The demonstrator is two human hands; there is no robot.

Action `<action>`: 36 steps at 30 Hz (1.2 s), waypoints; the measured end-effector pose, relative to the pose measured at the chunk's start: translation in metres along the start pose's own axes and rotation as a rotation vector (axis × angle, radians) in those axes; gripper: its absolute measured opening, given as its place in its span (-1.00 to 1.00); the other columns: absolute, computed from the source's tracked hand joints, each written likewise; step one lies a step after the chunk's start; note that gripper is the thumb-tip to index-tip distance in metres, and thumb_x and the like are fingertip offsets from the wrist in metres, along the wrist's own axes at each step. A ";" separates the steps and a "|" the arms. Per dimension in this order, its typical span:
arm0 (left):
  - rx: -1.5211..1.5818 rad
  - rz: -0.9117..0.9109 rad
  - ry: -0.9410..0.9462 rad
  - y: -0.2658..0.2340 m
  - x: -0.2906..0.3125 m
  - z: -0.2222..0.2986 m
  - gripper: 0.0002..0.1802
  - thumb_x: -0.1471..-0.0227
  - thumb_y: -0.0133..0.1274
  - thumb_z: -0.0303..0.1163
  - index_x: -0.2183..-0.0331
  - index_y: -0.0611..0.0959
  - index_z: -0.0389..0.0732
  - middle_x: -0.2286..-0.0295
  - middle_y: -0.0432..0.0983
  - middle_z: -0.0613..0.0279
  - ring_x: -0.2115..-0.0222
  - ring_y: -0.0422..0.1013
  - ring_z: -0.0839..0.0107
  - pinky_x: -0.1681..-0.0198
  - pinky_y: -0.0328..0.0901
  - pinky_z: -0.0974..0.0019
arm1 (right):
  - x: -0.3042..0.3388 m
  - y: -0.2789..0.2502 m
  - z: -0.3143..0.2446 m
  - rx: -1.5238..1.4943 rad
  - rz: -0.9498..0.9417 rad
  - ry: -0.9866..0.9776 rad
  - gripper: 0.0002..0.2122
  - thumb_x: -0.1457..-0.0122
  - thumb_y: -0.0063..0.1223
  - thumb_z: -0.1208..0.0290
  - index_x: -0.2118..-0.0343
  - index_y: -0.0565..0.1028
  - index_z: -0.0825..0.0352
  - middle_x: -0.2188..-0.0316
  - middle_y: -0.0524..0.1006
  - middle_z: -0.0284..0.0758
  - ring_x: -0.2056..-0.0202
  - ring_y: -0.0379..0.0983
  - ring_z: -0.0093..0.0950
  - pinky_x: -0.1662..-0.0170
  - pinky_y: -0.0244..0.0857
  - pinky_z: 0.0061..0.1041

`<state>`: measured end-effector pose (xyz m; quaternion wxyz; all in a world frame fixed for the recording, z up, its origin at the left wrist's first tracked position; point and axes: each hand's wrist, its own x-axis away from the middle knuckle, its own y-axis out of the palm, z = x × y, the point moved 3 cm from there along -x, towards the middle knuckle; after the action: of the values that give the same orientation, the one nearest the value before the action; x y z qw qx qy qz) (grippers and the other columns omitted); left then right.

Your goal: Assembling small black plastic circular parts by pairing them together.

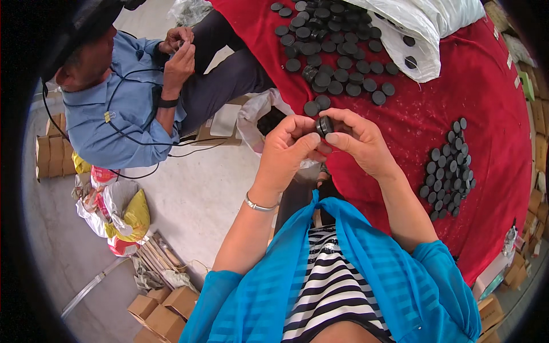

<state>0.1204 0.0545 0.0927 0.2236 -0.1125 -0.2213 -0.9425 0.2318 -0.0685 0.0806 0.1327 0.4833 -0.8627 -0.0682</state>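
Between my two hands is a small round black disc-shaped piece, tilted so its rim shows. My left hand pinches its left side with thumb and curled fingers. From the other side, my right hand grips it between thumb and fingers. Just beyond my fingertips, a few loose black discs lie near the edge of the red cloth. A large scattered heap of the same discs covers the far part of the cloth. Another cluster of them sits to the right.
A white woven sack lies at the far end of the cloth. Below the cloth's left edge stands a white bag with dark pieces inside. At left sits a person in a blue shirt. Cardboard boxes and filled bags rest on the floor.
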 end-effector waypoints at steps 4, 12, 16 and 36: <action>0.145 0.062 -0.073 -0.002 0.000 -0.003 -0.78 -0.07 0.04 -0.52 0.20 0.47 -0.31 0.37 0.52 0.14 0.41 0.52 0.42 0.35 0.50 0.37 | 0.001 0.003 0.000 0.034 -0.032 -0.059 -0.64 -0.12 0.07 0.49 0.00 0.40 0.43 0.17 0.44 -0.33 0.12 0.38 -0.55 0.02 0.26 -0.56; 0.105 0.076 -0.114 0.002 0.001 0.001 -0.79 -0.06 0.04 -0.53 0.21 0.48 -0.34 0.37 0.53 0.12 0.41 0.53 0.39 0.30 0.51 0.31 | 0.006 0.003 0.000 0.069 -0.075 -0.076 -0.66 -0.14 0.03 0.48 0.00 0.40 0.44 0.15 0.42 -0.30 0.08 0.35 -0.52 0.01 0.24 -0.55; 0.133 0.062 -0.116 0.002 0.001 -0.002 -0.80 -0.05 0.03 -0.54 0.22 0.49 -0.33 0.36 0.52 0.13 0.39 0.52 0.38 0.28 0.51 0.28 | 0.008 0.003 0.002 0.032 -0.070 -0.067 -0.65 -0.14 0.03 0.48 0.00 0.40 0.44 0.16 0.42 -0.31 0.08 0.35 -0.52 0.01 0.24 -0.55; 0.374 0.112 -0.033 -0.004 -0.009 -0.005 -0.85 -0.07 0.00 -0.49 0.28 0.48 -0.32 0.38 0.55 0.06 0.35 0.53 0.26 0.20 0.47 0.24 | 0.052 -0.010 0.017 1.047 -0.012 -0.227 -0.71 -0.14 0.01 0.18 0.27 0.52 0.32 0.14 0.46 -0.13 0.13 0.40 -0.14 0.08 0.29 -0.22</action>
<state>0.1254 0.0586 0.0840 0.2891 -0.0968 -0.3897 -0.8690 0.2090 -0.1185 0.0701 -0.2206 0.4792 -0.7874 0.3189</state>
